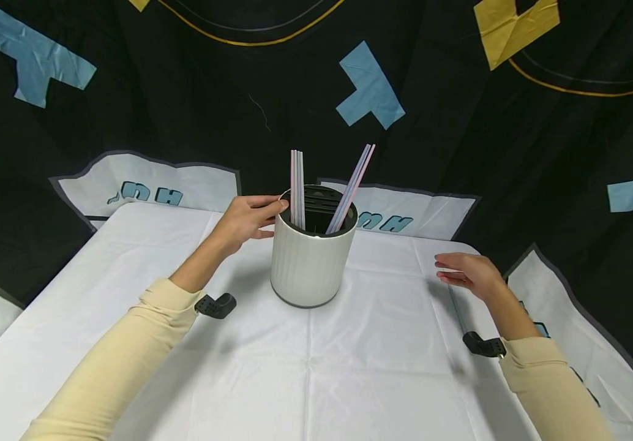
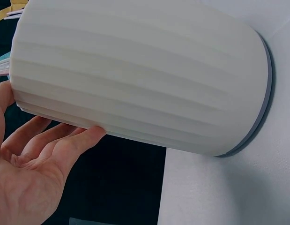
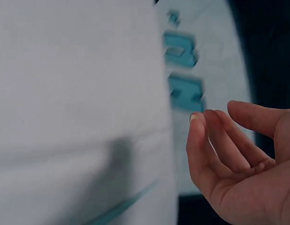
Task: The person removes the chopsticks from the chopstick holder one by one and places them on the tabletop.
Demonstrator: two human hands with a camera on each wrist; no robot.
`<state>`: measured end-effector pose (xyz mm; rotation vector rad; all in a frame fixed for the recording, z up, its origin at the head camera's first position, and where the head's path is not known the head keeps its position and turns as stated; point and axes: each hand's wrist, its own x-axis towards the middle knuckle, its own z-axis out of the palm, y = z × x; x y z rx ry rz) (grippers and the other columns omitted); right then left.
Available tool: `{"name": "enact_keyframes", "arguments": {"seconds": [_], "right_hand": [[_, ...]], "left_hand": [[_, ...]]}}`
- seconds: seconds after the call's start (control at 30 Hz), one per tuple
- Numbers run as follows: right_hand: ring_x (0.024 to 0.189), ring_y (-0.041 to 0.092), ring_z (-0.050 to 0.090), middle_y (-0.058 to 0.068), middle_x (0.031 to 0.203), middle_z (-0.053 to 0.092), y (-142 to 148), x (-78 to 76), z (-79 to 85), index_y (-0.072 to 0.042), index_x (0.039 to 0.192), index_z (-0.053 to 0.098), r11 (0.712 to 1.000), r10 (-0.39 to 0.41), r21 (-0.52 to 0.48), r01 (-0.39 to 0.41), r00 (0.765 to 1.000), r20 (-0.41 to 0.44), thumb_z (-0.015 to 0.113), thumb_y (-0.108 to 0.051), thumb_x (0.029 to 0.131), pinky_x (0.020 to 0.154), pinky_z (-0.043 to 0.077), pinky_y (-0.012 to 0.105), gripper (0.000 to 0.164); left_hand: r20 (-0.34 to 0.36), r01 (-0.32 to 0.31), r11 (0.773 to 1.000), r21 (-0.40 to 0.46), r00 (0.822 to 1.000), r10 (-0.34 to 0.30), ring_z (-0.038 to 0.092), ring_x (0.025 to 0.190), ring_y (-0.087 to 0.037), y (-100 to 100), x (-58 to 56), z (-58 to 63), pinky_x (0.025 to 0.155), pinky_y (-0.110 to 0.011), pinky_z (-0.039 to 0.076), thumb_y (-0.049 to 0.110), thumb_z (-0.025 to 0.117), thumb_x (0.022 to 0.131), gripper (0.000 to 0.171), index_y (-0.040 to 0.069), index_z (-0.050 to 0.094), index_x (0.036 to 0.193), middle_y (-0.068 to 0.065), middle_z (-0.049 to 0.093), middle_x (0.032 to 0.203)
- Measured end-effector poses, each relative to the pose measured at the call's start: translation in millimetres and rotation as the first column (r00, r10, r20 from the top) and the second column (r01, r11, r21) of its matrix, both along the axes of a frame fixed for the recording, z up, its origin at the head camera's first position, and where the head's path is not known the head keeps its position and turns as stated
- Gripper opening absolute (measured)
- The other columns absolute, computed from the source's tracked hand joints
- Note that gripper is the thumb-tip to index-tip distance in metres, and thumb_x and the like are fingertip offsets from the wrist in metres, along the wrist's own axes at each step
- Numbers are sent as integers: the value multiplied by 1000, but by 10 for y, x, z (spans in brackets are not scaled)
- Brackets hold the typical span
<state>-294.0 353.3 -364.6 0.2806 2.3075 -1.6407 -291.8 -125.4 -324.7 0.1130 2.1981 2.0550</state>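
Note:
A white ribbed utensil holder with a black slotted inside stands upright on the white-covered table. My left hand holds its upper left side, thumb right at the rim and fingers against the outer wall, as the left wrist view shows. Slim pastel sticks stand in the holder: an upright bundle at the left and a leaning bundle at the right. Over the table's right side hovers my right hand, fingers loosely bent and nothing between them. Below it shows a thin teal strip, blurred in the right wrist view.
Behind the table hangs a black cloth with blue tape pieces and yellow tape. White cloth panels with teal lettering border the table's back and right edges. Each wrist carries a small black camera.

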Motion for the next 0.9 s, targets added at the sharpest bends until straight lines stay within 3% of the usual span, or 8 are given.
{"name": "enact_keyframes", "arguments": {"seconds": [0.27, 0.47, 0.7, 0.9], "right_hand": [[94, 6, 72, -13, 101, 71, -597, -41, 518, 9, 150, 39, 983, 142, -103, -150, 987, -75, 51, -21, 107, 90, 60, 25, 53], [99, 7, 71, -7, 110, 69, -1050, -35, 823, 11, 147, 42, 964, 226, -108, -245, 961, -159, 48, -16, 107, 97, 57, 27, 48], [106, 13, 68, 9, 128, 62, -1518, -23, 1037, 8, 142, 49, 959, 206, -147, -242, 952, -225, 47, -9, 106, 99, 56, 27, 40], [124, 26, 62, 21, 147, 51, -1775, 48, 1120, 5, 143, 48, 956, 178, -186, -227, 953, -246, 44, -7, 107, 103, 53, 30, 38]], "left_hand": [[4, -5, 1000, 5, 1000, 5, 60, 130, -33, 1, 6, 7, 97, -46, 58, 30, 71, 97, 56, 5, 55, 145, -13, 57, 147], [2, -11, 1000, -6, 1000, 11, 60, 130, -32, 0, 5, 12, 97, -46, 58, 31, 71, 97, 56, 6, 55, 145, -12, 58, 146], [11, -14, 1000, -15, 1000, 14, 61, 130, -31, -10, 4, 13, 95, -44, 59, 32, 71, 97, 57, 7, 55, 145, -11, 59, 146], [10, -8, 1000, -22, 1000, 8, 60, 131, -31, -10, 13, 2, 95, -44, 59, 33, 71, 97, 59, 7, 53, 146, -11, 57, 147]]}}
